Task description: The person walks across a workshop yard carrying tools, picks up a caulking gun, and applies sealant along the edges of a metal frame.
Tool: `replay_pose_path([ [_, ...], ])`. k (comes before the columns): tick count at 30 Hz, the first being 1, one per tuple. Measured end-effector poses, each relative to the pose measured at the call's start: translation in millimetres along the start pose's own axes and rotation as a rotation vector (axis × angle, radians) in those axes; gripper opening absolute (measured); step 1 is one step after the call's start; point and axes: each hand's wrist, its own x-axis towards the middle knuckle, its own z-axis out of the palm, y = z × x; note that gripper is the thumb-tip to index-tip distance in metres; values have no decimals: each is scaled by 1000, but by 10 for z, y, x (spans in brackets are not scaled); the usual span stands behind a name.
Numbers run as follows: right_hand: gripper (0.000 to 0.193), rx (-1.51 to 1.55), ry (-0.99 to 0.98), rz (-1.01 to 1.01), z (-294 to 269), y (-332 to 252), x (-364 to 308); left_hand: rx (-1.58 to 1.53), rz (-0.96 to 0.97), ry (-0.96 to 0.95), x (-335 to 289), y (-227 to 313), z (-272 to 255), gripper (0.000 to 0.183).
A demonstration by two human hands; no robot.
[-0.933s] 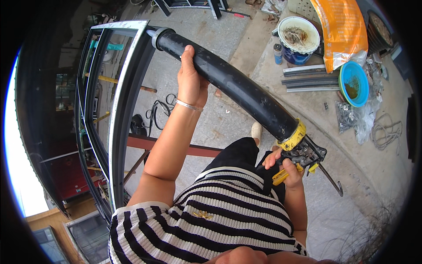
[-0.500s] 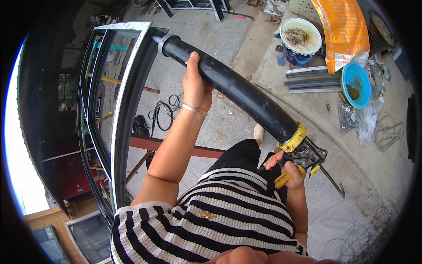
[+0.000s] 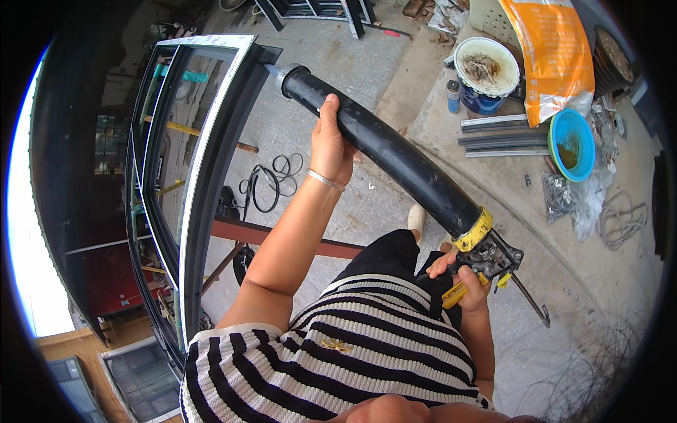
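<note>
Far left of left grip: tall black-and-white metal window frame (image 3: pixel 215 169), upper corner near the gun's pale pointed nozzle (image 3: pixel 272 69); contact cannot be told. Nearer, below and left of left grip, looped black cable (image 3: pixel 264 189) on grey concrete floor (image 3: pixel 395 84).

Left grip (image 3: pixel 331 149): clamped round the forward barrel of a long black tubular caulking gun (image 3: pixel 384 155), thumb on its near side. Gun slants from ahead of left grip down to right grip (image 3: pixel 469 285), which is wrapped about the yellow handle (image 3: pixel 455 295) behind a yellow collar (image 3: pixel 472 229).

Ahead and right of both grips, containers:
- Blue bucket with white rim (image 3: pixel 486 103): grey-brown crusty residue inside. Slim blue can (image 3: pixel 453 99) just left of it, contents unseen.
- Orange-and-white plastic sack (image 3: pixel 553 63): contents unseen.
- Clear plastic bag (image 3: pixel 560 196): small dark pieces, too small to identify.
- Round blue basin (image 3: pixel 587 144): greenish-brown matter at bottom, wet or dry unclear.

Hidden or unclear: left grip's fingers mostly under the barrel; right grip's partly behind the handle. Left forearm covers part of a red-brown beam (image 3: pixel 342 249). Sack overlaps a cream perforated basket (image 3: pixel 488 22), cut off above. Beyond the sack, a dark round object (image 3: pixel 613 58), hard to make out.
</note>
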Motion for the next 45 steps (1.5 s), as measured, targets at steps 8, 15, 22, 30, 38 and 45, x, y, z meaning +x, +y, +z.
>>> replay_pose_path([
  [8, 30, 72, 21, 57, -13, 57, -11, 0, 28, 13, 31, 6, 19, 47],
  [15, 29, 83, 37, 76, -3, 45, 52, 0, -1, -4, 122, 41, -14, 54],
  [22, 23, 53, 75, 6, 56, 13, 150, -37, 6, -10, 177, 78, 21, 57],
  [30, 23, 20, 87, -43, 139, -29, 233, -17, -22, -18, 275, 114, -11, 56],
  [38, 26, 23, 53, 16, 164, -18, 327, -33, -1, -41, 358, 190, 71, 54],
  [45, 28, 64, 51, 33, 147, 27, 380, -35, -5, -10, 390, 220, 97, 53],
])
